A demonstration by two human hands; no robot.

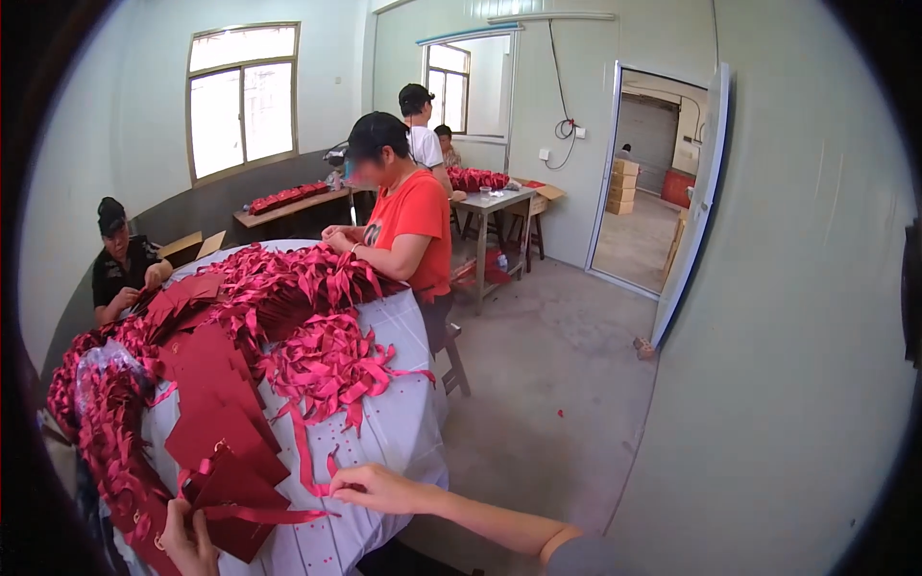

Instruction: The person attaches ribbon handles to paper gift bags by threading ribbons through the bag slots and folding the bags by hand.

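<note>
At the near edge of the round table, my left hand is closed on a flat dark red paper piece. A pink-red ribbon stretches from beside its fingers to the right. My right hand is pinched on the end of another red ribbon that trails down from a loose ribbon pile. Between the hands and the far side, overlapping dark red paper pieces lie in a fanned row. Along the left edge runs a dense row of ribboned pieces, partly under clear plastic.
A pale cloth covers the table. A person in a red shirt works at the far right side, another in black at the left. Behind are a second table, an open door and a stool.
</note>
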